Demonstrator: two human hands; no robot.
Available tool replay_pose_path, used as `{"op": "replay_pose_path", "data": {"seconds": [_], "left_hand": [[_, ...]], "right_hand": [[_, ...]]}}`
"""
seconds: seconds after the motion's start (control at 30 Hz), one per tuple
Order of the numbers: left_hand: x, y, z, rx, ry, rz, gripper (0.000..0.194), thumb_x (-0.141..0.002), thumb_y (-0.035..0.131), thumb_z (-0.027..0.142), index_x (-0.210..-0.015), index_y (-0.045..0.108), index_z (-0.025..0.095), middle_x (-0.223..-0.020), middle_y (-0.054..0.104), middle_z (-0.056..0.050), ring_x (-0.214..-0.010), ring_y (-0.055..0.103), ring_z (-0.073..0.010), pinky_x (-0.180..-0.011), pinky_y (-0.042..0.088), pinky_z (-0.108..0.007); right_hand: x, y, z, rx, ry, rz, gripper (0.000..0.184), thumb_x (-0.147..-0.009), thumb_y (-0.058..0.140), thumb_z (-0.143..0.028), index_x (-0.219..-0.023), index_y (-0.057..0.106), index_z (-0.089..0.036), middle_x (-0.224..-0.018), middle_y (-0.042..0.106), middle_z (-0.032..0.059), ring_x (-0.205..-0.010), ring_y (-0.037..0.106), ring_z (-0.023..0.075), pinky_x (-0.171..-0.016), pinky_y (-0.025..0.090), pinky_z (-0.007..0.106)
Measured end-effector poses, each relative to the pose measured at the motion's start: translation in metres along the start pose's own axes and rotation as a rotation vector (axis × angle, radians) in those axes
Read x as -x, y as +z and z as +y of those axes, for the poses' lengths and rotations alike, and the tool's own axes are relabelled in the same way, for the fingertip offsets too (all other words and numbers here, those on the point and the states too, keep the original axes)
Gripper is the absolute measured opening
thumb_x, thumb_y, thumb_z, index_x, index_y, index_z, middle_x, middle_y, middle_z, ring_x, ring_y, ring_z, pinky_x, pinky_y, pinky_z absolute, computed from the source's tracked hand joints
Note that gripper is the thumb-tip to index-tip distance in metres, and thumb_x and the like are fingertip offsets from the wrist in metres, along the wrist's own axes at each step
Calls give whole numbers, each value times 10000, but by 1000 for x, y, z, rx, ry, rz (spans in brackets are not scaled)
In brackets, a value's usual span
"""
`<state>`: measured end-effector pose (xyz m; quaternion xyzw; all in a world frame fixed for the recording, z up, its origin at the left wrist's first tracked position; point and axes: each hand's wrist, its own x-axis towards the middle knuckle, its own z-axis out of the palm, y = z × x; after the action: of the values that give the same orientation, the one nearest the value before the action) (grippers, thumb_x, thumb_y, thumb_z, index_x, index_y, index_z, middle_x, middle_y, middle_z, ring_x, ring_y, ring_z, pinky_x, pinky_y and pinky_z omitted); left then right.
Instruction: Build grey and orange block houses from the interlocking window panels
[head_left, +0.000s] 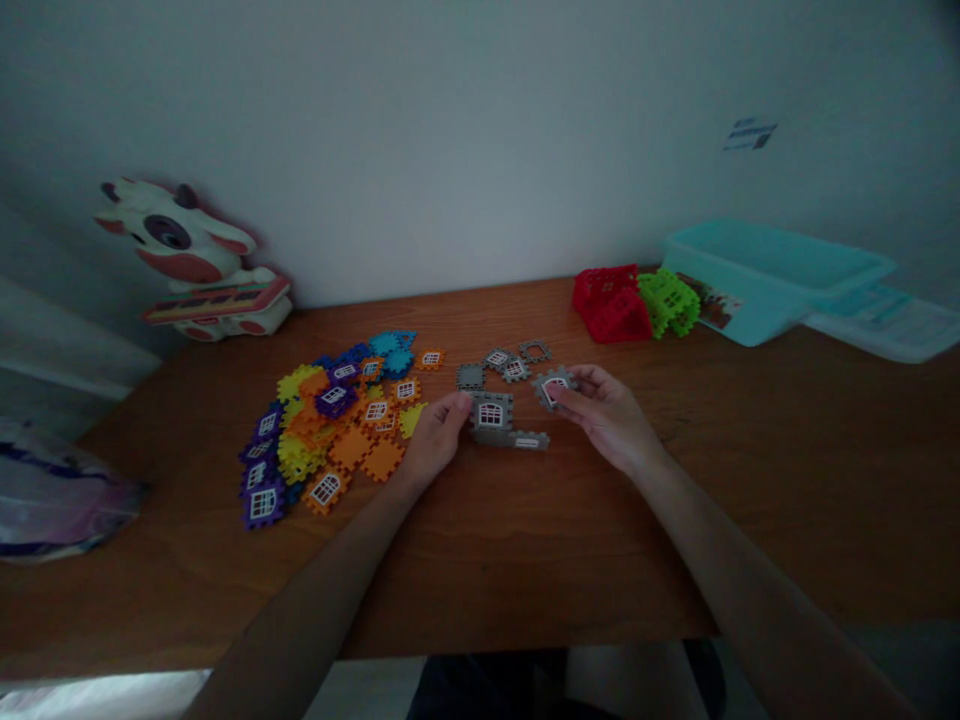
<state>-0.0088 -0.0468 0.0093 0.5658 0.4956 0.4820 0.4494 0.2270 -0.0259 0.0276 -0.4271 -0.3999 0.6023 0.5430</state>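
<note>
From the head camera, the hands were apart above the table (600,560). The right hand (609,415) pinched a gray window tile (553,387), while the left hand (437,440) lay just beside another gray tile (491,411), near a heap of colored tiles (322,430).

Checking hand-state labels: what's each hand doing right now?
Left hand: fingers at the edge of a gray window tile; cannot tell if gripping.
Right hand: closed, holding a gray arched-window tile.
</note>
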Motion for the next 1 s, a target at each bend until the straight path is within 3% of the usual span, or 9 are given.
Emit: {"op": "replay_pose_path", "data": {"seconds": [0.07, 0.13, 0.3, 0.47, 0.63, 0.73, 0.87, 1.0], "left_hand": [[-3, -2, -3, 91, -3, 114, 601, -917, 429, 734, -728, 586, 185, -704, 622, -17, -648, 589, -155, -612, 487, -272], [-7, -4, -6, 185, 12, 202, 501, -962, 427, 632, -734, 528, 198, -739, 600, -10, -652, 575, -144, -584, 477, -253], [-11, -8, -10, 208, 39, 236, 122, -893, 540, 321, -854, 529, 206, -854, 606, -4, -737, 583, -137, -632, 493, -235], [-10, -9, -13, 88, 96, 143, 123, -892, 549, 280, -989, 572, 209, -963, 648, -35, -852, 616, -165, -725, 525, -275], [-11, -14, -18, -55, 193, -11, 288, -873, 619, 223, -1157, 573, 206, -1126, 662, -86, -1032, 644, -192, -901, 536, -334], [-12, -17, -22, -61, 190, -113, 407, -840, 630, 172, -1238, 556, 207, -1244, 646, -114, -1117, 648, -207, -943, 549, -351], [-12, -18, -23, -55, 167, -182, 481, -804, 638, 132, -1275, 563, 195, -1318, 634, -129, -1134, 668, -214, -974, 559, -366], [-11, -16, -19, -85, 117, -210, 490, -803, 623, 143, -1289, 569, 176, -1240, 688, -125, -1066, 707, -210, -974, 568, -387]], "right_hand": [[-1, -1, 3, 67, -35, -4, 440, -565, 944, -403, -795, 610, -233, -811, 719, -27, -776, 694, 159, -765, 556, 319], [-2, -1, 5, 113, -58, -1, 432, -584, 934, -403, -820, 613, -236, -815, 727, -16, -791, 695, 167, -786, 549, 324], [0, -1, 3, 75, -31, -9, 555, -642, 887, -367, -1126, 624, -293, -815, 698, -45, -764, 661, 153, -733, 563, 312], [0, 2, -1, -31, 67, 65, 453, -599, 878, -350, -972, 640, -255, -867, 632, -38, -753, 609, 128, -678, 582, 292], [-2, 3, -4, -6, 61, 235, 552, -527, 901, -262, -925, 519, -256, -825, 588, -55, -666, 545, 102, -520, 459, 202], [-4, -1, -3, -55, 23, 280, 487, -523, 799, -156, -878, 483, -263, -750, 550, -77, -621, 506, 98, -506, 427, 200], [-7, -5, -3, -214, 64, 162, 308, -535, 610, -156, -834, 589, -225, -784, 653, -17, -689, 593, 125, -599, 497, 240], [-7, -4, -3, -259, 100, 39, 264, -637, 627, -189, -897, 669, -219, -975, 763, 60, -978, 706, 212, -881, 562, 346]]}}
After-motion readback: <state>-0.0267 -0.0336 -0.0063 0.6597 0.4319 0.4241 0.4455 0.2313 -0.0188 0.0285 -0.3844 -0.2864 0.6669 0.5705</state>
